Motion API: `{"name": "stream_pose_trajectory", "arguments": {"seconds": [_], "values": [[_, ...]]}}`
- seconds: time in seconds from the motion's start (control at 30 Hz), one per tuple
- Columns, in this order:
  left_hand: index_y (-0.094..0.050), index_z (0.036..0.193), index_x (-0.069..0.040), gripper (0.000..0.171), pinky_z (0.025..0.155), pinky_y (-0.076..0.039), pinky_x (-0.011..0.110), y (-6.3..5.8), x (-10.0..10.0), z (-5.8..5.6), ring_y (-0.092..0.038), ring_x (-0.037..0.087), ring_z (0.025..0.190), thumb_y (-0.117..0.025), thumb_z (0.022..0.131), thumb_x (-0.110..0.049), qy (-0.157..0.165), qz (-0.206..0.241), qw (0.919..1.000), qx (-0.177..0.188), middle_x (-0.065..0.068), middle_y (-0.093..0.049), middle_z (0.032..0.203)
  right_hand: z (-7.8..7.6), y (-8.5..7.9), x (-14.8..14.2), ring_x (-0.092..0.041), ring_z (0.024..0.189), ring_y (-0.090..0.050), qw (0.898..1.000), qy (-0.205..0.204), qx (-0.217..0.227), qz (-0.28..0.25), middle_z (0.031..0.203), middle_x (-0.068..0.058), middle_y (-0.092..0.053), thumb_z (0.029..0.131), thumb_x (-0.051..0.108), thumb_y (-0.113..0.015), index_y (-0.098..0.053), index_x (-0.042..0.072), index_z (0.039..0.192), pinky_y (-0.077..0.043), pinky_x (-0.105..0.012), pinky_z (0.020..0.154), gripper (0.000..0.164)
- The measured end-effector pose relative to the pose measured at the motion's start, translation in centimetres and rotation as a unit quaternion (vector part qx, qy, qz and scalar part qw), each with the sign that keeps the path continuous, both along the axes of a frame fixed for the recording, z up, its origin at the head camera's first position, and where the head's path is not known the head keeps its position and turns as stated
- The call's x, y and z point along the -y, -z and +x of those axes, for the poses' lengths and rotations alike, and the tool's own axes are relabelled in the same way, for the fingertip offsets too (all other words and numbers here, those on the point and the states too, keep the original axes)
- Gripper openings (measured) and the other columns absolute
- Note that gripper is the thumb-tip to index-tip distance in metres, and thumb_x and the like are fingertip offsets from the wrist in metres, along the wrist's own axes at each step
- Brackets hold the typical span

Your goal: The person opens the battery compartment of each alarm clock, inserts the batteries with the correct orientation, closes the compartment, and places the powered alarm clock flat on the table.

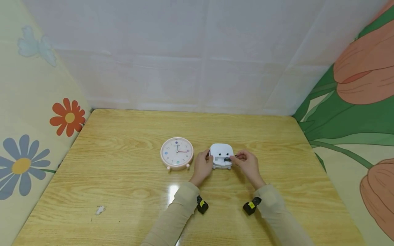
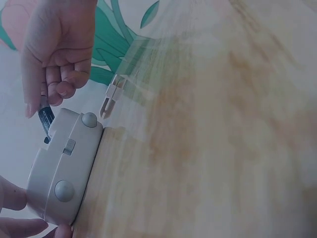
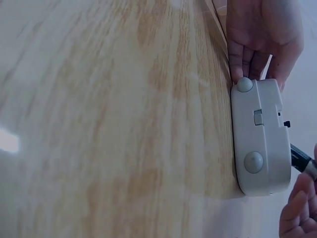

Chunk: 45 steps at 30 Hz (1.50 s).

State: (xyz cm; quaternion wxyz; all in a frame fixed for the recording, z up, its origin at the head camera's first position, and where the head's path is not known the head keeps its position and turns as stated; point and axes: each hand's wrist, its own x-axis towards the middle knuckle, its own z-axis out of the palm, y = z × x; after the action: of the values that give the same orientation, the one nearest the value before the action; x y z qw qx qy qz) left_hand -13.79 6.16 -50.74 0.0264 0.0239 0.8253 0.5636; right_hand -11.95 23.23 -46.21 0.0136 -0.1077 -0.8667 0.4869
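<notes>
A small white alarm clock [image 1: 221,149] lies on the table with its back up, showing two black knobs and an uncovered battery compartment. Two ball feet [image 2: 64,190] stick out from its near side. My left hand [image 1: 203,167] holds the clock by its left edge, thumb on top and fingers at the side. Between the thumb and fingers of my right hand [image 1: 248,166] is a dark battery [image 2: 46,120] with a silvery end. It is tilted, its lower end at the compartment. The clock's face is hidden underneath.
Left of my left hand is a round pink alarm clock [image 1: 176,153], face up. All this lies on a wood-grain table [image 1: 129,191] with a worn white patch [image 1: 100,210] at the front left. A white sheet [image 1: 184,68] hangs along the back edge.
</notes>
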Motion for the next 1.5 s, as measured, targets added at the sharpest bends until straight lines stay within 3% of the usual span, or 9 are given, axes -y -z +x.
{"name": "stream_pose_trajectory", "arguments": {"seconds": [1.1, 1.5], "values": [[-0.054, 0.118, 0.010, 0.035, 0.080, -0.046, 0.037, -0.02, 0.06, 0.02, -0.054, 0.026, 0.091, -0.051, 0.089, -0.008, 0.000, -0.008, 0.9998, -0.019, 0.020, -0.058, 0.099, 0.23, -0.12, -0.08, -0.016, 0.067, -0.054, 0.996, -0.068, -0.009, 0.065, 0.076, -0.011, -0.061, 0.080, 0.008, -0.068, -0.062, -0.002, 0.085, -0.044, -0.022, 0.057, 0.013], [-0.054, 0.118, 0.010, 0.035, 0.080, -0.045, 0.037, 0.01, 0.07, 0.05, -0.053, 0.026, 0.090, -0.051, 0.089, -0.009, -0.001, -0.008, 0.9998, -0.019, 0.018, -0.058, 0.098, 0.14, -0.11, 0.72, -0.015, 0.065, -0.052, 0.995, -0.069, -0.021, 0.073, 0.074, -0.010, -0.061, 0.078, 0.007, -0.070, -0.063, -0.003, 0.084, -0.043, -0.021, 0.056, 0.014]]}}
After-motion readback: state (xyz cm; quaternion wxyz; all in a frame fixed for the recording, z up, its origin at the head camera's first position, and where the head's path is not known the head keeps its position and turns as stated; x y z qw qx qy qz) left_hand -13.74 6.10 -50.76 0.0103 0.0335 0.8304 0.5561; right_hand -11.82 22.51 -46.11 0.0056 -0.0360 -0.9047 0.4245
